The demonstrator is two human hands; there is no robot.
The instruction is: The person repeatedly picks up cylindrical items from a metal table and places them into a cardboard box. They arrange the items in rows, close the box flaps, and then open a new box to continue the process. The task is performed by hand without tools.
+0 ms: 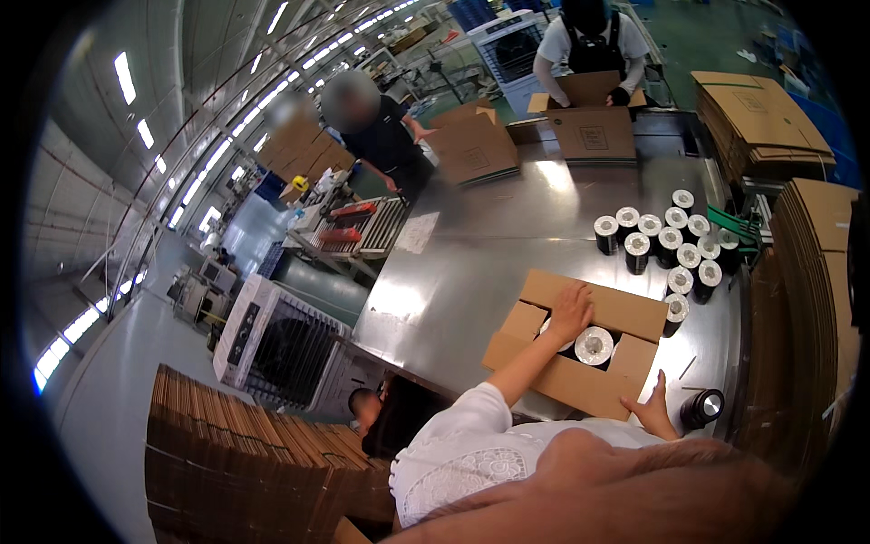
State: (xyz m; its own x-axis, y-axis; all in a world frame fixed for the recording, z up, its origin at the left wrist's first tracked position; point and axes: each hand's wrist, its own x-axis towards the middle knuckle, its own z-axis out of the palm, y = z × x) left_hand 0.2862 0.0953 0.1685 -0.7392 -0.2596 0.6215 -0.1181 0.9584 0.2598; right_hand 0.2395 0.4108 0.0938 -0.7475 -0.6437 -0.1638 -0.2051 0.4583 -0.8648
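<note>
An open cardboard carton point(594, 387) stands in front of me with its flaps folded outward. Inside is a white-topped roll point(594, 345); another white top shows partly beside my left wrist. My left hand point(569, 313) lies across the far side of the opening, its fingers stretched over the far flap. At the carton's near right corner, my right hand point(654, 413) has thumb and fingers apart, touching the flap's edge. Several black rolls with white ends point(670, 238) stand upright beyond the carton, to the right. Near my right hand is a black cylinder with a silvery top point(701, 408).
The metal table point(453, 281) reaches away from me. At its far side, two people handle open cartons point(476, 147) point(594, 136). Stacked flat cartons point(761, 122) line the right, with another stack point(245, 444) at the lower left. A roller conveyor point(358, 231) adjoins the left.
</note>
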